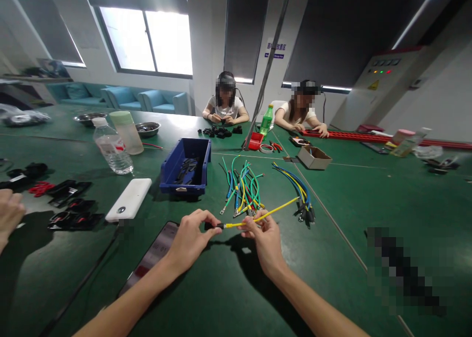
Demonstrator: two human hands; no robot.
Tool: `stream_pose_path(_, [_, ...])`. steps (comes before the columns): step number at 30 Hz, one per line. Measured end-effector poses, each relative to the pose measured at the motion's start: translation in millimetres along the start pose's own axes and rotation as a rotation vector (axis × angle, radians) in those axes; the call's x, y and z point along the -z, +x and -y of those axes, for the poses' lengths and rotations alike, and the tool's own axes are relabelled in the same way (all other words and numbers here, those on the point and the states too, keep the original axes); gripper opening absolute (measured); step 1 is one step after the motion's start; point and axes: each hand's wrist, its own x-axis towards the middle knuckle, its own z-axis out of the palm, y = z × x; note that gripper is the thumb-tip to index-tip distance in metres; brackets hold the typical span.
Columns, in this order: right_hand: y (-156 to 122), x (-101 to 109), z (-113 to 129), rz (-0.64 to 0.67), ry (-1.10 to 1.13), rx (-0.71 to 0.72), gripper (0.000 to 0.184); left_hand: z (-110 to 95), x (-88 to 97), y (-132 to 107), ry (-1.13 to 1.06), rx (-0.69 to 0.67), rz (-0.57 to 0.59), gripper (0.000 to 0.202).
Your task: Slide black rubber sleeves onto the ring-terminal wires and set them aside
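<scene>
My right hand [262, 233] pinches a yellow wire [280, 208] that runs up and to the right past my fingers. At the wire's left end, my left hand [195, 231] is closed on a short black sleeve [213, 226]. Sleeve and wire end meet between my two hands. Just beyond lies a loose pile of green, yellow, blue and red wires [243, 184] with metal lugs. To its right is a bundle of blue and yellow wires [300, 187] with black ends. A blue bin [186, 167] holds small black pieces. A phone [157, 253] lies under my left forearm.
A white power bank [129, 199], black parts [75, 214], a water bottle [112, 147] and a frosted bottle [127, 135] stand or lie to the left. A cardboard box [314, 158] is at right. Two people sit opposite; another person's hand [9, 214] shows at far left.
</scene>
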Motion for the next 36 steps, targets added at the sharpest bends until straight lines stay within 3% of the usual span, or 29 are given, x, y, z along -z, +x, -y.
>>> stream_pose_path(8, [2.7,2.4,0.2,0.037,0.005,-0.01,0.041,1.5,-0.7,-1.3,-0.005,-0.07,-0.023,0.009])
stream_pose_path(16, [6.3,6.5,-1.0,0.059,0.048,-0.048,0.04,4.8,-4.0,-5.0,0.042,-0.296,-0.074,0.011])
stream_pose_path(23, [4.2,3.9,6.8,0.089,0.009,-0.004,0.04,3.4,-1.7,-2.9,-0.009,-0.199,-0.046,0.009])
stream_pose_path(30, [4.5,4.4,7.6,0.121,0.026,-0.024,0.04,6.9,-5.1,-4.5,0.027,-0.398,-0.08,0.014])
stream_pose_path(36, [4.2,5.6,5.2,0.15,0.055,-0.044,0.037,5.0,-5.0,-4.5,-0.001,-0.329,-0.093,0.013])
